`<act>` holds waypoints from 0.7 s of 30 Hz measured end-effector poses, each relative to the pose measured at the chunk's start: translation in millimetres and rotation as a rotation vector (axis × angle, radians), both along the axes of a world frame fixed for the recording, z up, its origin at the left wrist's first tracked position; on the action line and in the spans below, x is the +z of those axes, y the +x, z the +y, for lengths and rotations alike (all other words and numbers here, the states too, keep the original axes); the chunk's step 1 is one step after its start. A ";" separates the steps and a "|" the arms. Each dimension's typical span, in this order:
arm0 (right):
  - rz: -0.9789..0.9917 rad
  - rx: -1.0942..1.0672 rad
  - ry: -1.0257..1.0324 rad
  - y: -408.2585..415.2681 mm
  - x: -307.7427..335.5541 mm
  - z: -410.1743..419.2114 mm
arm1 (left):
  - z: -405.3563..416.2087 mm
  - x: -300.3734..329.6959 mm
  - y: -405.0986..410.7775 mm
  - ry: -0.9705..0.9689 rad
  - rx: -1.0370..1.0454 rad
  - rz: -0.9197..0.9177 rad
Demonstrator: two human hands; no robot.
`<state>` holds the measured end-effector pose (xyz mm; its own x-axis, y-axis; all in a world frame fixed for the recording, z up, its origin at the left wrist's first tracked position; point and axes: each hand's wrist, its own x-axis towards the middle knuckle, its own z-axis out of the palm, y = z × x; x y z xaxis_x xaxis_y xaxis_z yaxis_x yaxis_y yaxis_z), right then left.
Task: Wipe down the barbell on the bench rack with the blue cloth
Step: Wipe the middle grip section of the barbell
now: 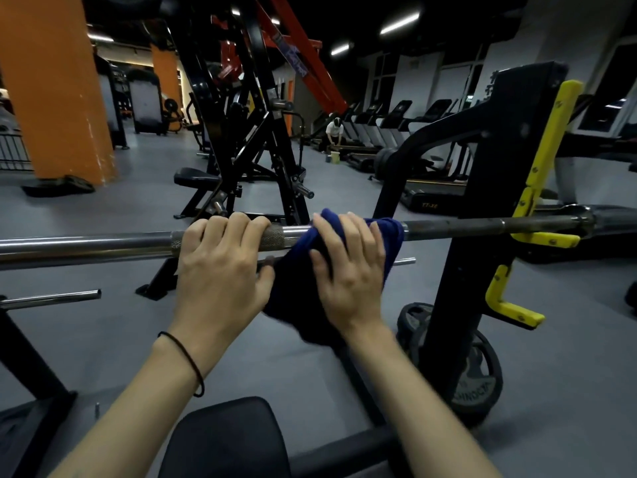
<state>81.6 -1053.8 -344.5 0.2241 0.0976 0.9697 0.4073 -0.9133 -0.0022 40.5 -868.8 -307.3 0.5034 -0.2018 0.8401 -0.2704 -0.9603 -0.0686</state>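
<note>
Head view, item list. Long steel barbell point(103, 241), chrome with knurled bands: lies level across both hands, its far end beyond the right hand resting in the yellow hook point(541, 236) of the black rack upright point(482, 236). Left hand point(220, 267): fingers curled over the bare knurled section, gripping the bar. Right hand point(348, 267): just beside the left, fingers wrapped over the folded dark blue cloth point(389, 236), clamping it round the bar; loose cloth hangs below the palm. Black weight plate point(479, 381): leans at the upright's foot, below the right wrist. Black bench pad point(224, 439): between the forearms. Risk, as judged: the hanging cloth may bunch or slip off mid-stroke; a hard sideways push could roll the bar in its hook.
</note>
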 end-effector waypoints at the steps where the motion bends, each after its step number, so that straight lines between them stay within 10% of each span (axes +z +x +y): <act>1: -0.010 -0.011 -0.015 3.8 1.0 -16.9 | 1.0 -0.2 0.1 0.006 -0.005 -0.003; 9: 0.033 -0.091 0.476 14.7 11.1 -8.7 | -10.8 0.4 2.7 -0.051 0.061 -0.002; 15: 0.057 -0.007 -0.094 -3.3 15.0 -16.2 | -5.1 2.7 6.1 0.009 0.092 -0.035; 21: 0.069 -0.132 0.202 10.5 8.6 -74.6 | -1.2 7.2 19.0 0.087 0.167 -0.178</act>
